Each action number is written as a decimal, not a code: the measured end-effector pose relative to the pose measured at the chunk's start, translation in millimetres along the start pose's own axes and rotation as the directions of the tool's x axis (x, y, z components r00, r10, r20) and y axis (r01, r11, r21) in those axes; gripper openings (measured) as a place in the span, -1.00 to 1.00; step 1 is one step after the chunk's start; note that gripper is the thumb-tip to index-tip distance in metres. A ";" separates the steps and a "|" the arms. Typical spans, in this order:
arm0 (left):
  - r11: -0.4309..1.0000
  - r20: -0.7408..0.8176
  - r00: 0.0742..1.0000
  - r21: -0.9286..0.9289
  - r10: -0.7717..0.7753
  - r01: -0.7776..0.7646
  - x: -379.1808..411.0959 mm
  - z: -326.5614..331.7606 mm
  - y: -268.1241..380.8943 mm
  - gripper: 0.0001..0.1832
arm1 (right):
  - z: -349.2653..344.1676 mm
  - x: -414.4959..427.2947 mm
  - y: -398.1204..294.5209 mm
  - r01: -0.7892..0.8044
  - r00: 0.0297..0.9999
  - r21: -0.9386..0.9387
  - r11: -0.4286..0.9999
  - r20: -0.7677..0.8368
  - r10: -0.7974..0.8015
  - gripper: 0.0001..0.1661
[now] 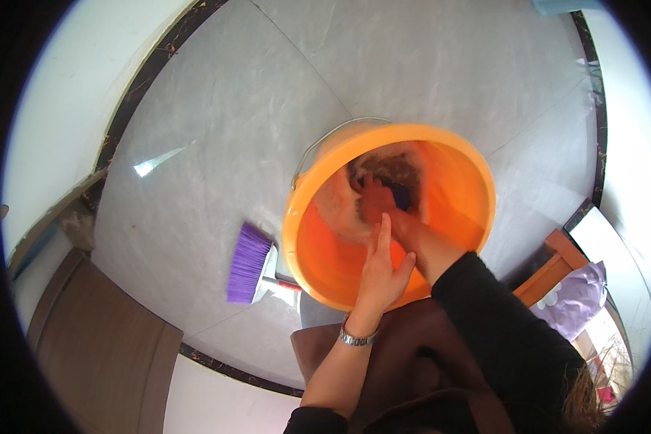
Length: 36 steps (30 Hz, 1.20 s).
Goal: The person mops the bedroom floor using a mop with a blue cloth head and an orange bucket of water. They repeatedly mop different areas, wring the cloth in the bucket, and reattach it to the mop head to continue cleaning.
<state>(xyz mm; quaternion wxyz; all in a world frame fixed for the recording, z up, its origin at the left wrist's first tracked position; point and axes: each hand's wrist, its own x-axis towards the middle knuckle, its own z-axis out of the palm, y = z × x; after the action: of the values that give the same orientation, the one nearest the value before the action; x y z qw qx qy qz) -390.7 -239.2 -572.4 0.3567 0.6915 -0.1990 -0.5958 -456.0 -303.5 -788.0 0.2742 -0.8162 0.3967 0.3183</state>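
Note:
An orange plastic bucket (485, 184) with a wire handle (325, 138) stands on the floor in front of me. Deep inside it is murky, foamy water (390, 163). My right hand (377, 200) reaches down to the water, its fingers beside something dark blue (400, 195) that is partly hidden. Whether those fingers grip anything is unclear. Over the bucket's near side, my left hand (382, 271) extends its fingers, the thumb apart, and nothing shows in it. A metal-band wristwatch (358, 339) is on my left wrist.
A broom head with purple bristles (249, 263) lies left of the bucket on the grey tiled floor (222, 135). At lower left is a brown wooden panel (103, 347). An orange wooden piece (553, 271) and a lilac bag-like item (572, 301) sit at the right.

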 end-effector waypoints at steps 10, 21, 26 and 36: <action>0.305 0.079 0.885 -0.921 -0.459 0.241 15.7 -26.1 -34.7 -0.16 | -142.6 -97.8 -2.1 0.440 0.886 0.462 0.770 -0.362 -0.289 -0.56; 0.122 0.192 0.926 -0.962 -0.326 0.242 25.6 -33.7 7.1 -0.42 | -195.0 -187.3 -30.5 0.487 0.860 0.699 0.524 -0.281 -0.425 -0.48; 0.106 0.226 0.900 -0.953 -0.372 0.283 28.4 -24.1 -25.9 -0.61 | -160.9 -168.8 -38.5 0.387 0.917 0.698 0.602 -0.225 -0.329 -0.73; 0.303 -0.029 0.933 -0.949 -0.358 0.087 28.9 -21.9 -45.4 -0.70 | -141.1 -143.5 -57.2 0.059 0.995 0.725 0.686 -0.095 0.015 -0.69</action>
<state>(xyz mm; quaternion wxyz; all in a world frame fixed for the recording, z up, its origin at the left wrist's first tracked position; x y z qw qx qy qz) -370.2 -223.6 -624.6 0.6219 0.4456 0.3215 -0.5580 -435.6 -303.9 -579.8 0.5600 -0.6595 0.4927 0.0937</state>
